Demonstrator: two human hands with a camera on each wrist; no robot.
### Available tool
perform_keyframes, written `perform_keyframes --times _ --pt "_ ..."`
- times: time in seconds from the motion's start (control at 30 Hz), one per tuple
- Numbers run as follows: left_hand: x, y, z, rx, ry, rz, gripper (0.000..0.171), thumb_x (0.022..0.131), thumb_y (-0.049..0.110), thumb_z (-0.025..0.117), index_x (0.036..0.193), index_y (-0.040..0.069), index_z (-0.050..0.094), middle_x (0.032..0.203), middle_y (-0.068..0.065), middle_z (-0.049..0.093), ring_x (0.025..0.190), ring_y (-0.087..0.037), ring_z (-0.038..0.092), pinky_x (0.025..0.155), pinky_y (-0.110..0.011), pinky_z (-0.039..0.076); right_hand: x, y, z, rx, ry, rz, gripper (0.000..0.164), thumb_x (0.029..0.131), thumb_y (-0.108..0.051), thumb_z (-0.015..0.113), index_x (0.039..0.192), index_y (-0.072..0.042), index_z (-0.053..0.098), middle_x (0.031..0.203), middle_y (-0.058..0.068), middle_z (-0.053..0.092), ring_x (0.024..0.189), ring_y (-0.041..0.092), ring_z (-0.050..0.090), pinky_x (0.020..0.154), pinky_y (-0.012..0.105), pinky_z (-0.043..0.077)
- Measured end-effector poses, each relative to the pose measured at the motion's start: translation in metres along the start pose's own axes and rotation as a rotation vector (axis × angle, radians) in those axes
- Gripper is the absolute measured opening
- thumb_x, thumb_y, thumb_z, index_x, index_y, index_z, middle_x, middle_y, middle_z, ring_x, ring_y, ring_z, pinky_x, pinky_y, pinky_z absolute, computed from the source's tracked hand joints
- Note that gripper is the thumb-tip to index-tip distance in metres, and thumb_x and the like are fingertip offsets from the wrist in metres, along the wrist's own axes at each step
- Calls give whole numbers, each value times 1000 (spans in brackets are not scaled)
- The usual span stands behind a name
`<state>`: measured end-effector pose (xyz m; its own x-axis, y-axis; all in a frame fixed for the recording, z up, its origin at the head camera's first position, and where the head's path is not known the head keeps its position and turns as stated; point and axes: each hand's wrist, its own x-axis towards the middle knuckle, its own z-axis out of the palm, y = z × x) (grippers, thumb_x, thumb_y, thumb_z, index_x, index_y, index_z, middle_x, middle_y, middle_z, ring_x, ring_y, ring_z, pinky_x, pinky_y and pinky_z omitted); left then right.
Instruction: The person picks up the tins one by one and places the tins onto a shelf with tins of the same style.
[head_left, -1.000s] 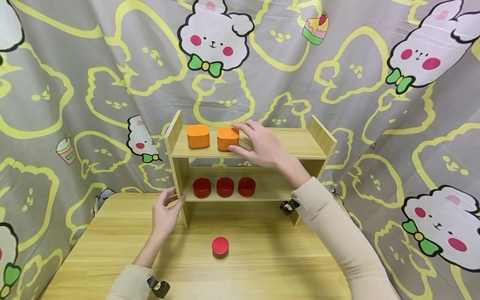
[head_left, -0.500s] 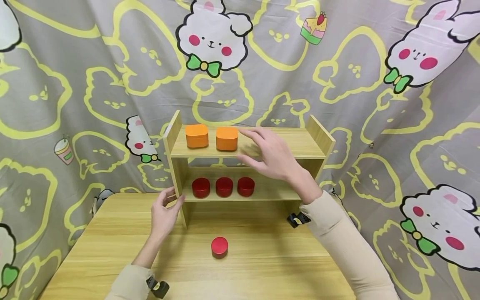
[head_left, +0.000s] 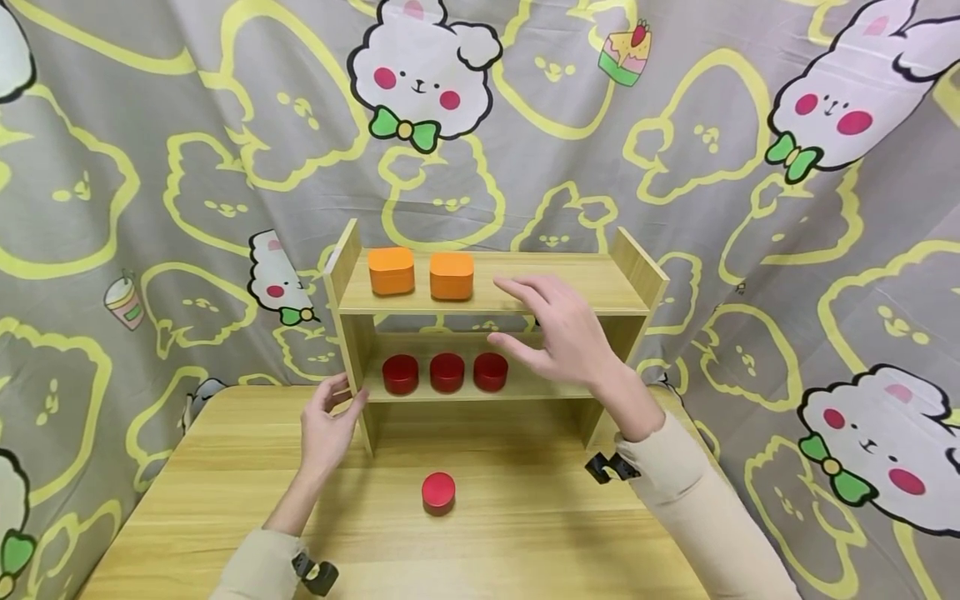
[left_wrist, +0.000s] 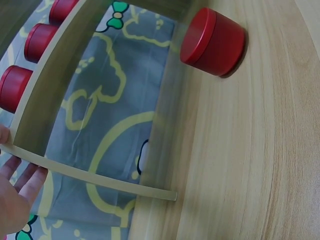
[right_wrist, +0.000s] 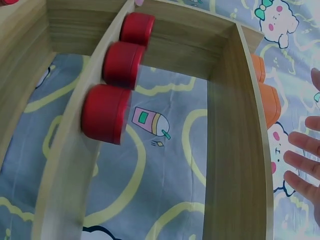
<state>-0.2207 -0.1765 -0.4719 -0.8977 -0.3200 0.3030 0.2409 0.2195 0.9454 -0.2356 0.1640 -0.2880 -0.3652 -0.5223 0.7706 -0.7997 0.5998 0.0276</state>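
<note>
My left hand (head_left: 327, 425) holds the left side panel of a small two-tier wooden shelf (head_left: 495, 310), thumb on one face and fingers on the other, as the left wrist view shows too. In front of the shelf's right half, my right hand (head_left: 566, 333) hangs in the air with spread fingers and nothing in them. To its left on the top tier stand two orange boxes with rounded corners, one at the left (head_left: 392, 271) and one nearer the hand (head_left: 452, 277). Three round red tins, the middle one (head_left: 447, 372) among them, line the lower tier.
A single red tin (head_left: 438, 494) stands on the wooden table (head_left: 525, 533) in front of the shelf. Behind the shelf hangs a grey curtain (head_left: 555, 158) with cartoon prints. The shelf's right side panel (head_left: 641, 268) rises beyond my right hand.
My right hand has come away from the second orange box, moving right and down toward me. That box stays on the top tier. My left hand keeps its place on the side panel.
</note>
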Motion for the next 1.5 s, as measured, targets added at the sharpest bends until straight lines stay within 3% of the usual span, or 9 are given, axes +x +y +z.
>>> perform_keyframes --times 0.2,0.43,0.57,0.93,1.2,1.5 --pt "0 0 -1 1 -5 -8 34 97 9 75 130 3 68 118 -4 69 102 -4 70 83 -7 59 -16 -10 1 7 61 7 70 103 -67 50 136 -7 68 121 12 74 111 31 68 96 46 58" --pt "0 -1 -1 -7 -9 -3 35 97 10 75 130 2 68 127 -20 71 102 -2 69 82 -6 59 -38 -21 8 45 163 -12 61 104 -58 57 131 -5 71 120 12 75 110 32 69 97 47 57" --pt "1 -1 -1 -15 -4 1 35 96 8 75 130 2 68 126 -22 71 101 -1 69 82 -6 59 -47 -27 12 63 187 -32 57 104 -54 60 130 -5 71 118 12 75 108 31 69 96 45 57" --pt "2 -4 0 1 6 6 34 95 9 77 128 4 70 120 -7 72 101 -2 70 81 -7 59 -74 -43 25 104 182 15 55 104 -53 59 129 -6 72 117 9 75 107 27 69 92 42 57" --pt "0 0 -1 -12 -2 -3 34 97 9 75 130 2 68 123 -17 70 99 1 67 83 -7 59 -100 -55 45 195 161 34 49 106 -48 59 128 -5 71 114 7 76 104 23 70 89 35 58" --pt "0 -1 -1 -15 -6 0 35 96 10 77 129 2 68 125 -18 70 100 0 68 82 -6 59 -129 -70 65 252 133 79 39 104 -37 67 126 -6 71 114 5 76 102 20 71 90 30 59"
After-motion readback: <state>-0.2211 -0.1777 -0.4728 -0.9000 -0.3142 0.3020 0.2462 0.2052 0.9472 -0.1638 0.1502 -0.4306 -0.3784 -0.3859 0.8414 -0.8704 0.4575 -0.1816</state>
